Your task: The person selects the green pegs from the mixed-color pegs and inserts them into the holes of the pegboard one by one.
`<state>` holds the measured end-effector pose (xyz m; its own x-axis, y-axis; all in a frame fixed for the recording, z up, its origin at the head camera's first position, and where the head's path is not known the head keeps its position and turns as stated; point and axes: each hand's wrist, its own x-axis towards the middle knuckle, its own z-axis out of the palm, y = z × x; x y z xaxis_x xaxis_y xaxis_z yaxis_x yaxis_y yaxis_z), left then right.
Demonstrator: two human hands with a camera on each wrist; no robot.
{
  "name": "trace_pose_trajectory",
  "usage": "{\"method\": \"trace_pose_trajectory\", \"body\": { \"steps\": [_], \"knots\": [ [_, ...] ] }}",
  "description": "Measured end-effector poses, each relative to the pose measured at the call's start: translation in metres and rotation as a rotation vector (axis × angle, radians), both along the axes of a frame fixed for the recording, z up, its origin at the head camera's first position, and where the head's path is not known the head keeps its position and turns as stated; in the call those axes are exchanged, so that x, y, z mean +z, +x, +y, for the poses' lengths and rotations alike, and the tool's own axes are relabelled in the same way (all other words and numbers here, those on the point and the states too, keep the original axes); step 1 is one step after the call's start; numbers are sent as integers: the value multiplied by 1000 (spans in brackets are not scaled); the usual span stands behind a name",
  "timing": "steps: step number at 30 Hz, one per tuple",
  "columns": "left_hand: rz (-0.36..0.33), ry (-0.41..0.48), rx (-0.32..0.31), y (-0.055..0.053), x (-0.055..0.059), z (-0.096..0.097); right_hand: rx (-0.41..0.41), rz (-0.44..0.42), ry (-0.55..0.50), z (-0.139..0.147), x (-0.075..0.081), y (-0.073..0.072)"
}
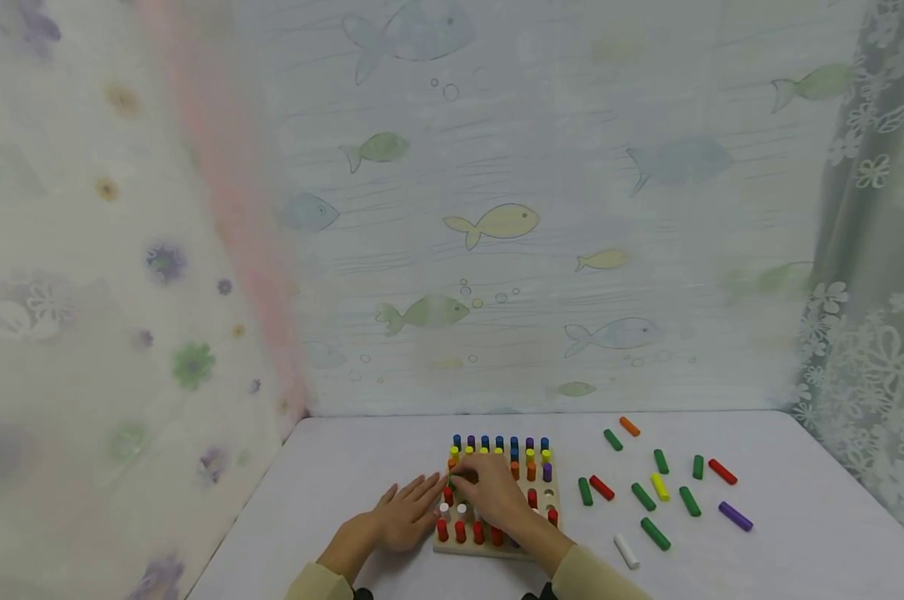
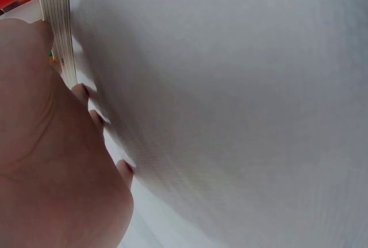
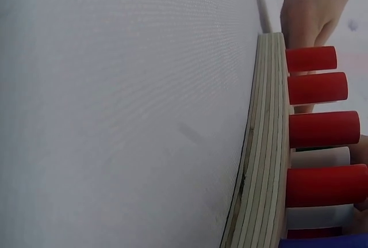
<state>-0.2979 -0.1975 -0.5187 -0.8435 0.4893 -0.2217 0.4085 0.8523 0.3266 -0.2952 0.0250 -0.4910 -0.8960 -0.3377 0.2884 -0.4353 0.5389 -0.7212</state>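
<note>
A wooden pegboard (image 1: pixel 452 547) with rows of coloured pegs lies on the table. My right hand (image 1: pixel 496 492) reaches over it, and its thumb and fingertips pinch a green peg (image 1: pixel 452 481) at the left side, in the row behind a red peg (image 1: pixel 448 497). Part of the board is hidden under this hand. Palm down, my left hand (image 1: pixel 408 512) rests against the board's left edge with its fingers extended; the left wrist view shows it beside the board's layered side (image 2: pixel 56 18). Red pegs (image 3: pixel 323 129) stand along the near edge in the right wrist view.
Loose pegs lie scattered right of the board: several green ones (image 1: pixel 655 533), red ones (image 1: pixel 722 472), a yellow (image 1: pixel 660 487), an orange (image 1: pixel 629 427), a purple (image 1: pixel 735 516) and a white one (image 1: pixel 626 551). Behind the white table (image 1: pixel 272 517) hangs a fish-printed curtain (image 1: pixel 496 350).
</note>
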Motion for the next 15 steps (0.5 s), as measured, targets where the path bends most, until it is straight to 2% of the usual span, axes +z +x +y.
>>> {"method": "trace_pose_trajectory", "body": {
  "steps": [4,7,15],
  "knots": [
    [-10,3,-5,7,11,5,15,-13,40,0,0,0],
    [-28,-3,-9,9,15,6,25,-21,37,1,1,2],
    [-29,0,-5,2,6,1,49,-22,34,1,4,2]
  ]
}}
